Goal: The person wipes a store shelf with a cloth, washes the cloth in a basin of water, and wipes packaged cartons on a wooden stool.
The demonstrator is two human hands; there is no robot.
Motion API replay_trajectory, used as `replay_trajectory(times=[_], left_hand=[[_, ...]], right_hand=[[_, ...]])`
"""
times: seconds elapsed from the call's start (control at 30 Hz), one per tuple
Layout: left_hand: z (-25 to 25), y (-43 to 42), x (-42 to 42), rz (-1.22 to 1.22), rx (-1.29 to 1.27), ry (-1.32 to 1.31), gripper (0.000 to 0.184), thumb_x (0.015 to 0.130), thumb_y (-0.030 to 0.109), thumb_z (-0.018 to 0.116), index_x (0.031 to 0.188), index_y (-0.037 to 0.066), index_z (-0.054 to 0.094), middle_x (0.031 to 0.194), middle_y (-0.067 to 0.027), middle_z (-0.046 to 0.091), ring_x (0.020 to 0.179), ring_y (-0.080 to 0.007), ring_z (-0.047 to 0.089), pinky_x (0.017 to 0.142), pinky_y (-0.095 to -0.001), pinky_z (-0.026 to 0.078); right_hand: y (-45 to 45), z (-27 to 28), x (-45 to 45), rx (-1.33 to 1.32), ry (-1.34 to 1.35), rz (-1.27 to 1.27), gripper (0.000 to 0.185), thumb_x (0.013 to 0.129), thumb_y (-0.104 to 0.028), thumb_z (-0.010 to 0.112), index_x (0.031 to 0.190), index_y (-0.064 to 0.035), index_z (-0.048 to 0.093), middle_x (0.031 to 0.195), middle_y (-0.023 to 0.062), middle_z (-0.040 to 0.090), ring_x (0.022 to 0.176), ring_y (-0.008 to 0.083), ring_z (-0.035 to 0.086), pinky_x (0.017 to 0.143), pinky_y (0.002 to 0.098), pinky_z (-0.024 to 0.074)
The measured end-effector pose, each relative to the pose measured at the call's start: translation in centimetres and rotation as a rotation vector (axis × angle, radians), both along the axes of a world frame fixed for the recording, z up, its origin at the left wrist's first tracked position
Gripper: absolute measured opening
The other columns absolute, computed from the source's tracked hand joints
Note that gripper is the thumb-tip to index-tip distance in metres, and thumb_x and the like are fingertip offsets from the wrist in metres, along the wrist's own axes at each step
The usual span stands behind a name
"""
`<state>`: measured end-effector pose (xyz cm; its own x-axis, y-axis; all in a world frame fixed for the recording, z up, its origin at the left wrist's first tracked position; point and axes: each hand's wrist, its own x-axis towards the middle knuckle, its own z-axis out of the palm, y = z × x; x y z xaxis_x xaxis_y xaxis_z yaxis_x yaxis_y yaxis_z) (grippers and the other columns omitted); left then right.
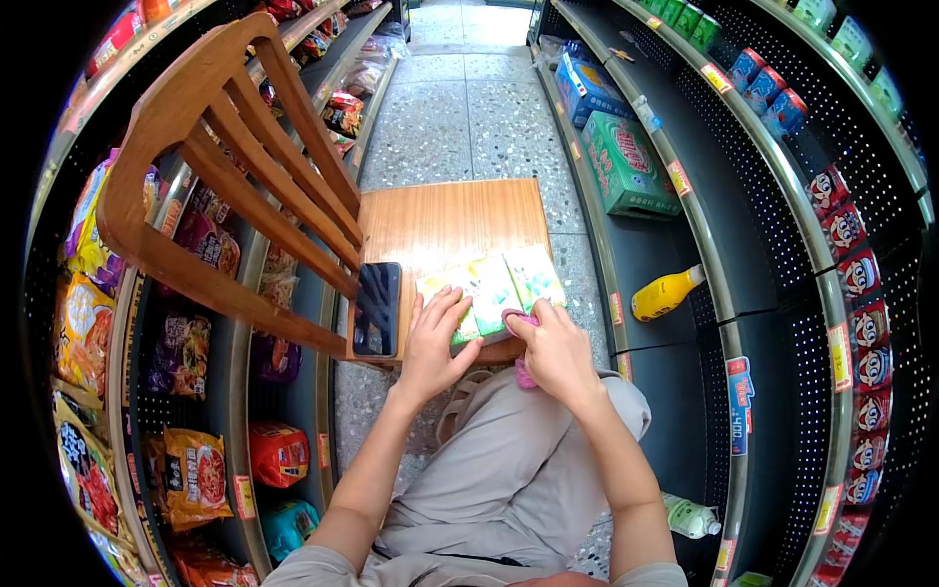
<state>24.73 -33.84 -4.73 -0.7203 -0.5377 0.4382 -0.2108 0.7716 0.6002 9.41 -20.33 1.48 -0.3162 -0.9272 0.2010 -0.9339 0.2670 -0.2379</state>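
Note:
Several green-and-yellow drink cartons [518,277] sit side by side on the seat of a wooden chair [440,215]. My left hand [440,342] rests on the left end of the cartons, fingers spread out. In my right hand [558,352] a pink cloth [526,374] is bunched, part of it pressed against the near side of the right cartons and part hanging below my fingers. A black phone [378,308] lies on the left side of the seat, close to my left hand.
Shelves of packaged noodles [196,474] line the left side. On the right shelves are a yellow bottle [667,293], a green box [629,161], a blue box [590,88] and several cans [768,88]. A speckled floor [421,127] runs between them.

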Motion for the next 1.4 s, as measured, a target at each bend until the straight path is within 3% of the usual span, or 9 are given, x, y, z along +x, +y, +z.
replay_trajectory(times=[0.43,0.53,0.67,1.03,1.13,1.23,1.4], left_hand=[[0.0,0.0,0.0,-0.003,-0.004,-0.003,0.055,0.08,0.021,0.074,0.129,0.002,0.058,0.138,-0.0168,0.054,0.135,-0.0341,0.045,0.117,-0.0563,0.023],[0.0,-0.1,0.0,-0.005,0.0,0.002,0.055,0.08,0.022,0.074,0.129,0.003,0.058,0.138,-0.0166,0.054,0.135,-0.0339,0.045,0.117,-0.0559,0.023],[-0.3,-0.1,0.1,-0.004,0.008,0.003,0.057,0.079,0.022,0.074,0.131,0.004,0.058,0.141,-0.0153,0.052,0.137,-0.0332,0.044,0.117,-0.0555,0.023],[-0.1,0.0,0.2,-0.007,-0.03,0.006,0.056,0.081,0.023,0.073,0.13,0.002,0.057,0.138,-0.0163,0.053,0.136,-0.0337,0.045,0.117,-0.055,0.024],[0.1,0.1,0.1,-0.006,-0.035,-0.007,0.056,0.081,0.023,0.073,0.13,0.002,0.056,0.139,-0.0165,0.053,0.136,-0.0339,0.044,0.117,-0.055,0.024],[0.2,0.3,0.0,0.003,-0.045,-0.018,0.055,0.082,0.022,0.072,0.13,0.002,0.056,0.139,-0.0168,0.052,0.137,-0.0344,0.043,0.117,-0.0551,0.024],[0.7,0.9,-0.1,0.018,-0.082,-0.033,0.049,0.083,0.017,0.07,0.128,0.001,0.059,0.138,-0.0171,0.053,0.138,-0.0351,0.042,0.116,-0.0548,0.025]], right_hand=[[-5.0,-0.5,-2.2,0.039,0.096,-0.01,0.028,0.084,-0.009,0.06,0.108,-0.0148,0.071,0.096,0.0095,0.058,0.094,0.0286,0.061,0.071,0.0432,0.0557],[-6.0,-0.8,-2.5,-0.025,0.094,0.016,0.02,0.085,-0.01,0.056,0.101,-0.0079,0.068,0.095,0.0142,0.058,0.088,0.0321,0.062,0.069,0.0428,0.0553],[-7.2,-0.8,-3.0,-0.01,0.119,0.008,0.022,0.085,-0.01,0.056,0.103,-0.007,0.068,0.095,0.0149,0.058,0.087,0.0326,0.063,0.069,0.0438,0.0554],[-4.4,-0.6,-2.0,0.016,0.056,0.012,0.025,0.085,-0.009,0.056,0.108,-0.0077,0.067,0.098,0.0139,0.058,0.09,0.0324,0.062,0.071,0.0445,0.0556],[-2.8,-0.2,-1.2,0.033,0.059,-0.025,0.03,0.084,-0.01,0.057,0.112,-0.0124,0.068,0.096,0.0099,0.059,0.092,0.0302,0.062,0.071,0.0452,0.0537],[-1.5,-0.3,-1.0,0.031,0.038,-0.001,0.031,0.083,-0.008,0.056,0.113,-0.0089,0.065,0.098,0.0135,0.057,0.092,0.0322,0.061,0.072,0.045,0.0558],[0.2,-0.3,-0.5,0.0,0.024,-0.03,0.032,0.083,-0.008,0.058,0.113,-0.0127,0.068,0.095,0.0091,0.058,0.093,0.0292,0.062,0.072,0.0433,0.0544]])
